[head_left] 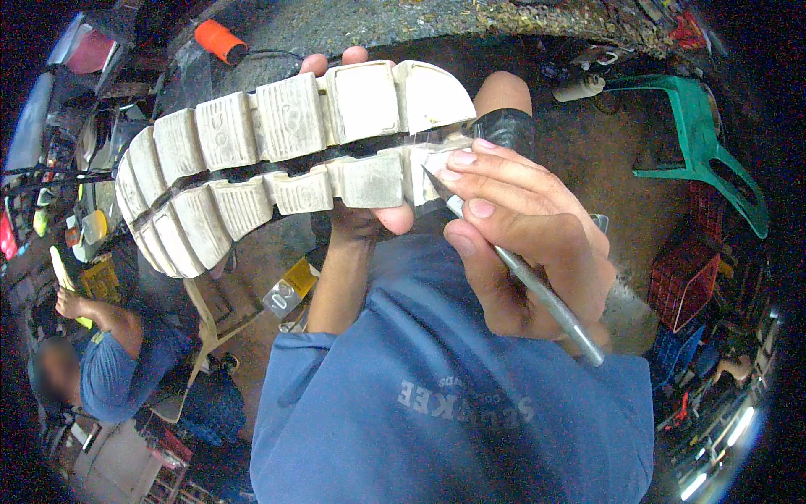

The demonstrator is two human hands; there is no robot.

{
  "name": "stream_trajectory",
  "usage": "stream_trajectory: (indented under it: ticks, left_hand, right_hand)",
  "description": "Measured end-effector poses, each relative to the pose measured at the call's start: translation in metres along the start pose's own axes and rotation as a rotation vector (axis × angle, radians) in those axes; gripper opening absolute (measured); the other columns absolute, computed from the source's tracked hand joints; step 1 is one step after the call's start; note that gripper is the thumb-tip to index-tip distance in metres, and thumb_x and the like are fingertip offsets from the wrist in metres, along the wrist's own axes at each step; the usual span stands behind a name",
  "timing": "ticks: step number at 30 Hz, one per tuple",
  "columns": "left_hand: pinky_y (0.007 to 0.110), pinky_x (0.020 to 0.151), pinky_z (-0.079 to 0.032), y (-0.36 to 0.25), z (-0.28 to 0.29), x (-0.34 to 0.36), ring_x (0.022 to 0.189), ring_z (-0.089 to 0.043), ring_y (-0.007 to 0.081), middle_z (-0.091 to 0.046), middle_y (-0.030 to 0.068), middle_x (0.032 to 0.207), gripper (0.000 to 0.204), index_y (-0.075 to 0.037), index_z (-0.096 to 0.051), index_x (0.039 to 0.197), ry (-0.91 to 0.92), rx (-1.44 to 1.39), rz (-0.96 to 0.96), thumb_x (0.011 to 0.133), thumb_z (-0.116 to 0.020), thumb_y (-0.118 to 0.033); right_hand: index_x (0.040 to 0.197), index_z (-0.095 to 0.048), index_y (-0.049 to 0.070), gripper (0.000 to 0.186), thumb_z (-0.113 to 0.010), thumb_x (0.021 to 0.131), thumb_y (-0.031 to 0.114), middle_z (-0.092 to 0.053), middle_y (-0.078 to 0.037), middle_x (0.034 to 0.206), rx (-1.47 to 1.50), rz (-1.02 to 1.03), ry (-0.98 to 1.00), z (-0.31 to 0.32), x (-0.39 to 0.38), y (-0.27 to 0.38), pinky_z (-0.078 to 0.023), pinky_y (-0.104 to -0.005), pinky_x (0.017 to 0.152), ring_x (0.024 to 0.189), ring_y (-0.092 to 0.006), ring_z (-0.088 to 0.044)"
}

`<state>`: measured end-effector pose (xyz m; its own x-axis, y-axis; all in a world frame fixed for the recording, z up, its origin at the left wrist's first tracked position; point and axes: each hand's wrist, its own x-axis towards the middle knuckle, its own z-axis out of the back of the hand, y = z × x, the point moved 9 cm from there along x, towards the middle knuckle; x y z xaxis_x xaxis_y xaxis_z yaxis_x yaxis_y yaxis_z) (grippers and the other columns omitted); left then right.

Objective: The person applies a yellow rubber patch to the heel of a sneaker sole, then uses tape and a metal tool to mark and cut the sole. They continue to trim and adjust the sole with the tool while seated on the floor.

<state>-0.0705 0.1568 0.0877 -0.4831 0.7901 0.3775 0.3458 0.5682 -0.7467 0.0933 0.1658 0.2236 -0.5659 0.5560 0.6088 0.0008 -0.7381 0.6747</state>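
Observation:
A shoe sole (290, 115) lies bottom side up across my view, off-white, grubby and cut into blocks, with a dark groove running along its middle. Cleaner white blocks sit toward its right end. My left hand (395, 220) supports it from beneath; the thumb shows at the near edge and fingertips at the far edge, while the palm is hidden. A slim silver pen-like tool (546, 296) is pinched in my right hand (537, 235). Its dark pointed tip is at the sole's right end, on a white patch, and my fingers rest beside it.
A green plastic chair (693, 139) is at the far right, with red crates (684, 281) nearer. An orange cylinder (221, 42) lies at the far left. On the left, another person (126, 361) holds a yellowish curved piece (63, 277). A yellow-and-grey box (291, 287) sits beside my left arm.

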Motion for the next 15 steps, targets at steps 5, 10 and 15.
stream_trajectory:
  ticks: [5,10,15]
  left_hand:
    - [0.047,0.127,-0.038,0.0015,0.0003,0.0026,0.152,-0.043,0.0314,-0.035,0.0165,0.168,0.156,-0.007,-0.011,0.168,0.006,0.002,-0.008,0.052,-0.101,-0.061]
    - [0.047,0.127,-0.038,0.0014,-0.0004,-0.0011,0.152,-0.043,0.0314,-0.035,0.0164,0.168,0.156,-0.007,-0.011,0.168,0.012,-0.006,-0.001,0.052,-0.1,-0.061]
    - [0.047,0.127,-0.039,0.0023,0.0002,-0.0008,0.152,-0.043,0.0315,-0.035,0.0164,0.168,0.155,-0.006,-0.011,0.168,0.025,0.001,-0.008,0.053,-0.1,-0.062]
  right_hand:
    - [0.111,-0.058,-0.002,0.025,-0.076,0.093,-0.002,-0.077,-0.028,0.105,0.001,-0.027,0.001,0.001,-0.0008,-0.0003,-0.059,-0.0575,0.1,0.107,-0.0421,-0.077]
    - [0.111,-0.058,-0.001,0.025,-0.076,0.094,-0.002,-0.077,-0.028,0.105,0.001,-0.029,-0.005,0.001,-0.0028,-0.0011,-0.059,-0.0576,0.101,0.108,-0.0426,-0.076]
    - [0.112,-0.058,-0.001,0.026,-0.076,0.093,-0.002,-0.077,-0.028,0.107,0.011,-0.03,-0.005,0.0001,-0.005,-0.0012,-0.059,-0.058,0.102,0.11,-0.0433,-0.076]
